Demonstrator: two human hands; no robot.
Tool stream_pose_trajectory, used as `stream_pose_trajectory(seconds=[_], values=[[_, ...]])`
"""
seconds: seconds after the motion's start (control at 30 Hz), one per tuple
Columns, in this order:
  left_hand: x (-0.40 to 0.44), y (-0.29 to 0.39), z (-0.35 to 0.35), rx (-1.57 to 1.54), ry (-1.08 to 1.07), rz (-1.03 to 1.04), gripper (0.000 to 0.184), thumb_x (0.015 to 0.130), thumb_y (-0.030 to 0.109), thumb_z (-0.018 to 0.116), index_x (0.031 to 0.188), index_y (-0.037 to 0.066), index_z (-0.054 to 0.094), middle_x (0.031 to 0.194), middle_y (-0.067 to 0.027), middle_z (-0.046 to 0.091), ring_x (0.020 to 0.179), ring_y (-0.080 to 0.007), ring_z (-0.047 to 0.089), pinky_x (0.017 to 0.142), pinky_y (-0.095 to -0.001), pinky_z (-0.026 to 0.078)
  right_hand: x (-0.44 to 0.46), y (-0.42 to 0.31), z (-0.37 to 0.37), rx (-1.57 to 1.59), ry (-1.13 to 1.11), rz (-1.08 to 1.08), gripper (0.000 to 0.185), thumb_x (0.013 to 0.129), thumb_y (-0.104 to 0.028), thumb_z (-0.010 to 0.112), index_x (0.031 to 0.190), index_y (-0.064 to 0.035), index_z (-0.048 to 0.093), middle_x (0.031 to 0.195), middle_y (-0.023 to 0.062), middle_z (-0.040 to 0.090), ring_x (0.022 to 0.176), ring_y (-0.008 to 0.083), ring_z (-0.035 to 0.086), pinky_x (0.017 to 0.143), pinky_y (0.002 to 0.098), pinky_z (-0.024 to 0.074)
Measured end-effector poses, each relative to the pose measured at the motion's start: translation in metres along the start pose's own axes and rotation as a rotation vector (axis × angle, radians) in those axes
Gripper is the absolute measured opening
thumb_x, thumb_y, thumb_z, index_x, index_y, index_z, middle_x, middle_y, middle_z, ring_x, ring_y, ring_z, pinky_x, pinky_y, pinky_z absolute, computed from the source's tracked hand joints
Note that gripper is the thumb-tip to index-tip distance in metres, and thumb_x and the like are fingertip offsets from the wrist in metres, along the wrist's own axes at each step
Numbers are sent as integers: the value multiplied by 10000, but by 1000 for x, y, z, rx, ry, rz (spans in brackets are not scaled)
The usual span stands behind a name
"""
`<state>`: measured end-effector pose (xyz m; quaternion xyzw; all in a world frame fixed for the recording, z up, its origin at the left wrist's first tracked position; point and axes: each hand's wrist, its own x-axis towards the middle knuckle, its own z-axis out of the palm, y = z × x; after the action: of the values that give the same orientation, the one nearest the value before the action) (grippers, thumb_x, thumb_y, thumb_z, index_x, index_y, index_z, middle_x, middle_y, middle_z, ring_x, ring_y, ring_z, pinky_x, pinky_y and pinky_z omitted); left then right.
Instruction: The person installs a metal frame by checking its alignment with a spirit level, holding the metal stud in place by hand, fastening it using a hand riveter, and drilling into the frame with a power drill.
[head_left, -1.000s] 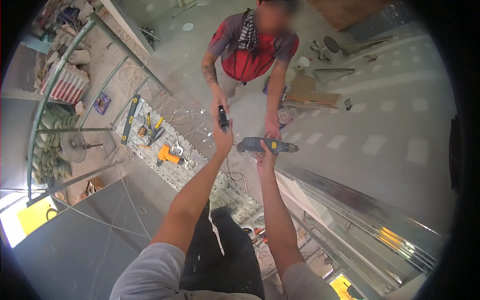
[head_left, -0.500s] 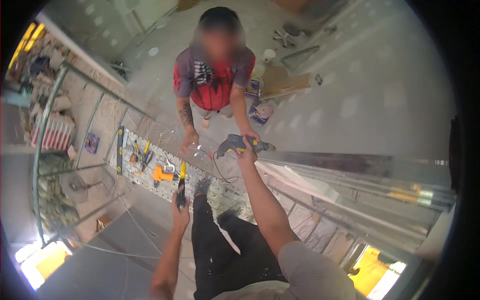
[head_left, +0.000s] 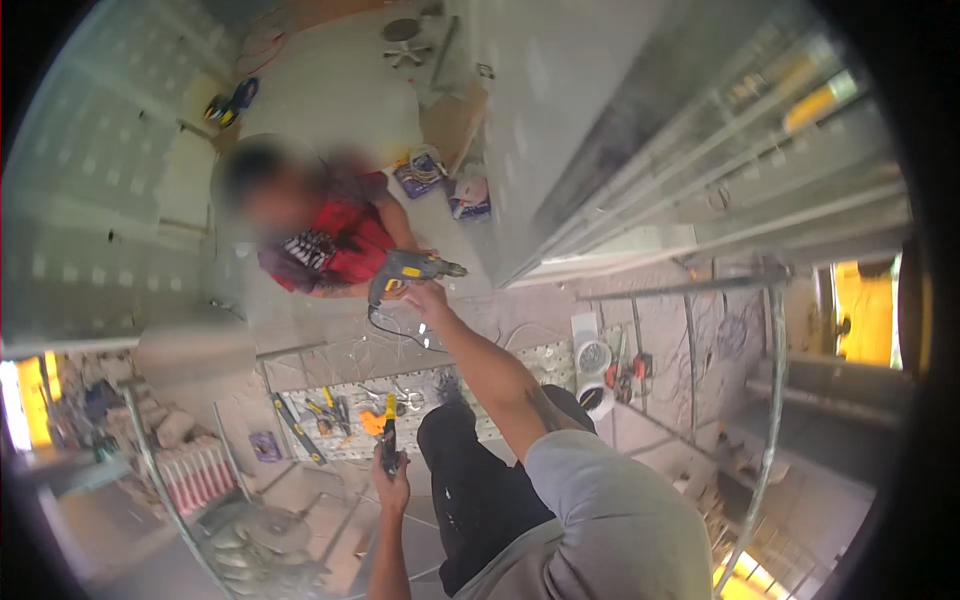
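Observation:
My right hand (head_left: 424, 298) is at the underside of a grey and yellow corded drill (head_left: 408, 268), whose chuck points right. A person in a red and grey shirt (head_left: 350, 235) stands across from me, with a hand behind the drill. Lower down, my left hand (head_left: 391, 477) is closed around a black and yellow tool (head_left: 390, 432), held upright. Behind that tool, an orange tool (head_left: 373, 422) lies on the perforated platform (head_left: 535, 368), beside pliers (head_left: 328, 408) and a level (head_left: 298, 428).
Green metal rails (head_left: 768, 420) rise at the platform's sides. Long metal profiles (head_left: 690, 150) stretch across the upper right. Tape rolls (head_left: 592, 357) lie at the platform's right end. A cable (head_left: 400, 333) hangs from the drill. Sacks and rubble are at the lower left.
The view has turned. My left hand has come down and away from the other person's hand with the black and yellow tool. My right hand remains at the drill, and the person has leaned left.

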<state>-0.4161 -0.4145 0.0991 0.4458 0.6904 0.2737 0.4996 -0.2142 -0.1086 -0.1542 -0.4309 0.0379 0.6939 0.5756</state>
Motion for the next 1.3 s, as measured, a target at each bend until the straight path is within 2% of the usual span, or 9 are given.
stream_pose_trajectory(seconds=[0.13, 0.2, 0.27, 0.33, 0.4, 0.47, 0.67, 0.83, 1.3], values=[[41, 30, 8, 164, -231, 92, 440, 967, 79, 664, 1394, 40, 560, 911, -52, 628, 851, -128, 622, 782, -294, 505, -39, 25, -46, 154, -180, 179, 232, 971, -184, 665, 1184, -120, 599, 1055, 53, 690, 1007, 211, 693, 873, 412, 590], [66, 42, 18, 260, -384, 126, 430, 961, 82, 671, 1374, 28, 565, 948, -78, 645, 866, -155, 623, 797, -308, 502, -80, 5, -67, 140, -6, 230, 238, 968, -193, 665, 1185, -103, 629, 1043, 32, 697, 1003, 194, 695, 884, 383, 583], [93, 57, 38, 434, -576, 234, 427, 952, 80, 680, 1358, 12, 569, 1013, -118, 672, 899, -190, 633, 828, -335, 512, -70, 27, -156, -87, -121, -171, 229, 944, -200, 684, 1142, -88, 663, 983, 29, 705, 942, 185, 706, 856, 360, 589], [116, 69, 66, 515, -732, 181, 411, 949, 77, 684, 1340, 3, 581, 1094, -155, 692, 953, -216, 666, 867, -357, 523, -110, 17, -218, -411, 84, -355, 215, 889, -213, 715, 1045, -65, 729, 869, 38, 723, 821, 173, 721, 791, 335, 603], [130, 80, 110, 538, -906, 407, 401, 941, 80, 703, 1319, -3, 600, 1128, -163, 711, 996, -207, 690, 884, -361, 532, -177, -32, -250, -158, 606, -108, 243, 817, -242, 740, 971, -61, 793, 744, 71, 742, 686, 163, 727, 675, 325, 604], [130, 83, 155, 586, -959, 410, 397, 928, 85, 730, 1298, -7, 619, 1121, -160, 725, 1032, -198, 699, 890, -358, 536, -179, -12, -340, -699, 1068, -194, 239, 779, -266, 768, 956, -112, 812, 788, 73, 771, 725, 194, 748, 691, 362, 592], [112, 18, 242, 601, -959, 199, 388, 944, 118, 742, 1296, 3, 625, 986, -90, 720, 876, -170, 671, 813, -315, 524, -244, -34, -482, -845, 1400, -324, 120, 797, -114, 695, 844, -35, 772, 809, 192, 737, 769, 354, 732, 736, 439, 566], [76, -17, 276, 566, -896, -86, 464, 965, 170, 735, 1408, 114, 611, 774, 37, 586, 608, -46, 476, 554, -238, 406, -227, -64, -542, -961, 1290, -396, 99, 880, -106, 642, 917, -52, 716, 954, 196, 710, 952, 412, 678, 824, 503, 532], [67, -80, 326, 603, -722, -277, 450, 972, 126, 722, 1402, 57, 608, 969, 4, 680, 709, -50, 510, 631, -240, 435, -112, -73, -651, -1391, 903, -299, 171, 888, -81, 566, 1001, -73, 693, 1074, 148, 652, 1043, 394, 658, 862, 503, 524]])
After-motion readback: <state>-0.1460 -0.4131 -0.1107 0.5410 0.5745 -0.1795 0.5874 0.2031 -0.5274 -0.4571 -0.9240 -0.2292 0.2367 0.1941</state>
